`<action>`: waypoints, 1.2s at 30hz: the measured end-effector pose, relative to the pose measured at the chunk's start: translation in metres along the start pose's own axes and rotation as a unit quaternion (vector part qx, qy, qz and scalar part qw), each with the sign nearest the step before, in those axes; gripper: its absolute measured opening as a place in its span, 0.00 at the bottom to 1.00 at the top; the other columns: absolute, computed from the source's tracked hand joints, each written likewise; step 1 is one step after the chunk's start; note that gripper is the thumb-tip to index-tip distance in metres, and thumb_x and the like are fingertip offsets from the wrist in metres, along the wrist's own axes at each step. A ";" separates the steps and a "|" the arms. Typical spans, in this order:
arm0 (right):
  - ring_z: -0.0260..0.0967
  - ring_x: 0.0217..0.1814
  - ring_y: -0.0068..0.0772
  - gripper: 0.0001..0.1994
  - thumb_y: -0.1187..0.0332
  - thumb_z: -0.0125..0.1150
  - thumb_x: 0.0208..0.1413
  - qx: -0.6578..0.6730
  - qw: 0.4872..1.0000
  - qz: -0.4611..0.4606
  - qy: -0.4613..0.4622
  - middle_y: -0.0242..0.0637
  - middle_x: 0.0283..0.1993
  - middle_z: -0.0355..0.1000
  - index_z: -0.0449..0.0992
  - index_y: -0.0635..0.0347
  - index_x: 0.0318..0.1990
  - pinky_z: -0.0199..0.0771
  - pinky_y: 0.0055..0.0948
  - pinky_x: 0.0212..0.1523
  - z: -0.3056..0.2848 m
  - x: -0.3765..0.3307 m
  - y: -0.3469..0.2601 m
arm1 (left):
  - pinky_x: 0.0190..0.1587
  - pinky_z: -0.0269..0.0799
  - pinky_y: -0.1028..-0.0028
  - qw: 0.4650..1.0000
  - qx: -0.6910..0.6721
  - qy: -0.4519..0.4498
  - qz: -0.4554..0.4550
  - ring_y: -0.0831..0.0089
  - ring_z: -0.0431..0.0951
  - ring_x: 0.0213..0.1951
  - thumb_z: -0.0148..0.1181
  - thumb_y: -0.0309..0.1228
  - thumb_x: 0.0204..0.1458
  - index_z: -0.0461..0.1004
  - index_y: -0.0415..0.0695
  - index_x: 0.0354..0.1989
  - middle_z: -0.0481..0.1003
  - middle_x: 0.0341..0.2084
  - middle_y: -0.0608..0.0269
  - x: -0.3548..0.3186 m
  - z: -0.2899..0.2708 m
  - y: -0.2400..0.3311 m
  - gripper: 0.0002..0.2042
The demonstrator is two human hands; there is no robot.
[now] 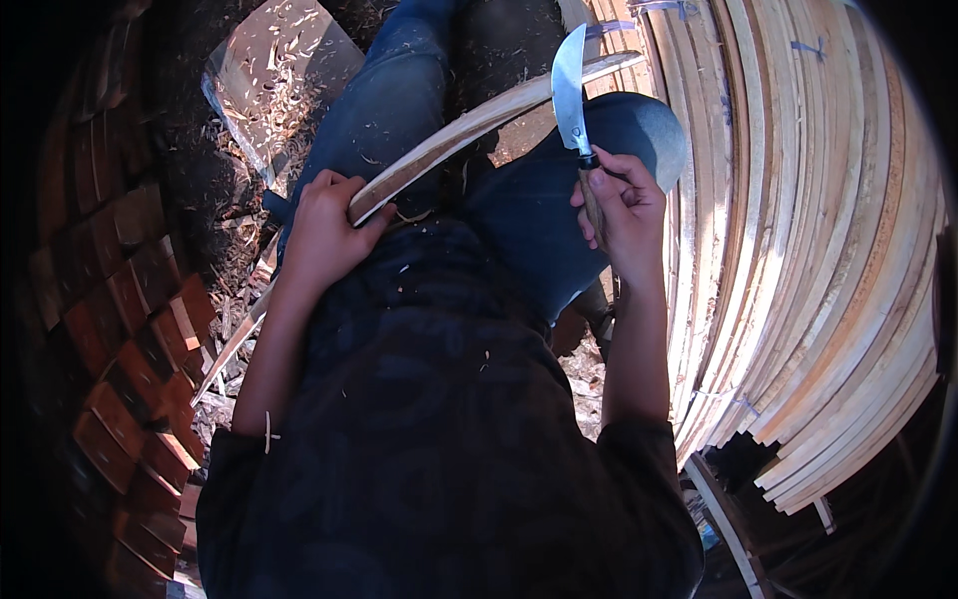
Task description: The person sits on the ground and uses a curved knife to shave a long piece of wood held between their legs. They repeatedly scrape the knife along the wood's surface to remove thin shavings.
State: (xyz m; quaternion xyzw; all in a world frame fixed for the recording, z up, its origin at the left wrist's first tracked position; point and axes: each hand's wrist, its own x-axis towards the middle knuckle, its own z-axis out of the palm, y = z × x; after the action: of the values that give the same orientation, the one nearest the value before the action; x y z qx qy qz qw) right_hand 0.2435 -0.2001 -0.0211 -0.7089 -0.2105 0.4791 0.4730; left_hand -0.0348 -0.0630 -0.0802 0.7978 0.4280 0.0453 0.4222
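Note:
My left hand (329,228) is closed around a long, narrow wooden strip (454,135), which slants up to the right across my jeans. A piece of wood in line with it shows beyond my left forearm, toward the lower left. In my right hand (629,210) is a knife (569,95), its wooden handle in my fingers and its broad, curved blade pointing up. The blade passes in front of the strip near its far end; whether the two touch, I cannot tell. Small shavings cling to my dark shirt and my left arm.
Long pale wooden slats (788,230) are stacked close by my right side, some tied with bluish bands. On the left stand piled reddish-brown wooden blocks (125,399). A flat board (289,75) strewn with shavings lies beyond my left leg, and more shavings cover the ground.

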 end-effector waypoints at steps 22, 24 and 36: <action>0.59 0.11 0.25 0.14 0.63 0.47 0.67 0.303 0.953 -0.002 -0.022 0.45 0.28 0.69 0.66 0.60 0.54 0.58 0.19 0.09 0.037 -0.006 0.011 | 0.37 0.68 0.58 1.000 -0.016 -0.005 0.006 0.52 0.72 0.33 0.67 0.36 0.44 0.77 0.37 0.28 0.70 0.23 0.49 0.000 -0.004 0.005 0.13; 0.62 0.13 0.25 0.13 0.66 0.49 0.66 0.206 0.973 -0.070 0.076 0.45 0.28 0.70 0.67 0.61 0.54 0.60 0.19 0.10 0.035 -0.001 0.000 | 0.37 0.68 0.58 1.000 -0.010 0.002 0.011 0.52 0.72 0.33 0.67 0.36 0.44 0.77 0.38 0.28 0.70 0.22 0.49 0.001 -0.003 0.004 0.13; 0.63 0.14 0.21 0.12 0.68 0.55 0.63 0.085 0.996 0.003 0.031 0.42 0.26 0.73 0.71 0.64 0.51 0.59 0.17 0.12 0.010 0.007 0.003 | 0.37 0.69 0.58 1.000 -0.006 0.008 0.017 0.52 0.72 0.32 0.67 0.37 0.44 0.77 0.39 0.29 0.70 0.21 0.51 0.000 0.000 0.003 0.13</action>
State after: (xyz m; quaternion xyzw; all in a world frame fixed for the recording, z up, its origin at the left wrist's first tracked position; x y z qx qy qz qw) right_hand 0.2378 -0.1918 -0.0279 -0.6817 -0.1520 0.4741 0.5361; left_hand -0.0328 -0.0641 -0.0782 0.8023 0.4170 0.0612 0.4228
